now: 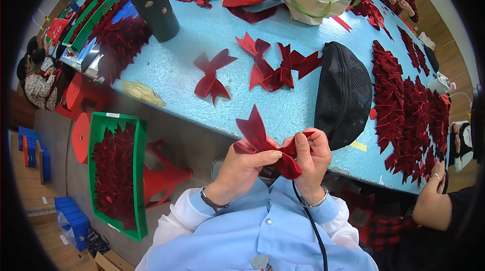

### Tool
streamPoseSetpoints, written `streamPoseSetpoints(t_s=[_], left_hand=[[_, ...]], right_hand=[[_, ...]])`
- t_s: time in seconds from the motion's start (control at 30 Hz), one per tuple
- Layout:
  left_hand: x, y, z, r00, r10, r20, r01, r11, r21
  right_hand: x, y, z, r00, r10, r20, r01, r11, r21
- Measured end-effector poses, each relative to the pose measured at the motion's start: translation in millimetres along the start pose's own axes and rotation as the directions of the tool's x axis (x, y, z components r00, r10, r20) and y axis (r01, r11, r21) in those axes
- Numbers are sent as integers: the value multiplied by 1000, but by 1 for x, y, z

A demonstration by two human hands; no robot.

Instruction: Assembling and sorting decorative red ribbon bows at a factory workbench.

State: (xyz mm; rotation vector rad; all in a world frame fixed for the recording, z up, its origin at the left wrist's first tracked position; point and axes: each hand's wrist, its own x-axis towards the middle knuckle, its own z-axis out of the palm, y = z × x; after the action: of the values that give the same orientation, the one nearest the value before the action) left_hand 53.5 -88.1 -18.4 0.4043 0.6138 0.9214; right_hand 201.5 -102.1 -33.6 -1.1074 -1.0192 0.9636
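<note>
Risk, as judged: the bow is held above the near edge of the desk, not over it. A slackened pinch would drop it toward the lap or floor. The velvet looks slippery, so the folds at the knot could spread if either thumb lifts. The black cable running up the chest lies just under the right hand and could snag the lower loop.

Left hand: closed, fingers curled, thumb pressed along the bow's centre. It grips the left loop and the upright tail.

Right hand: closed, fingers folded over the right side of the bow, gripping the knot and the loop hanging below it.

The two hands touch each other around the bow's middle.

Surroundings: three finished bows lie mid-desk, beyond the hands. A black mesh bag sits just right of the hands. A heap of red pieces covers the right end of the desk. A green tray of red pieces stands low on the left. Another person's hand rests at the desk's right near edge.
</note>
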Motion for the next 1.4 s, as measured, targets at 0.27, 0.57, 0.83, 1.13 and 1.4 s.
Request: streamPoseSetpoints(t_s=[0.27,0.57,0.83,1.13,1.4], left_hand=[[9,-9,1,997,17,-81,-17,1000,3],[12,-18,-3,996,28,-89,-25,999,38],[7,-15,0,998,9,-69,-16,994,-106],[3,-12,1,999,-23,-29,20,995,-99],[5,-15,-13,974,136,-182,-103,978,180]], right_hand=[[9,-5,-6,993,-86,-80,72,984,-164],[15,-20,-14,987,137,-84,-141,989,-36],[16,-24,-20,969,243,51,-248,937,245],[13,-14,-21,930,139,341,-182,978,98],[13,-5,-12,975,-164,147,207,910,-358]])
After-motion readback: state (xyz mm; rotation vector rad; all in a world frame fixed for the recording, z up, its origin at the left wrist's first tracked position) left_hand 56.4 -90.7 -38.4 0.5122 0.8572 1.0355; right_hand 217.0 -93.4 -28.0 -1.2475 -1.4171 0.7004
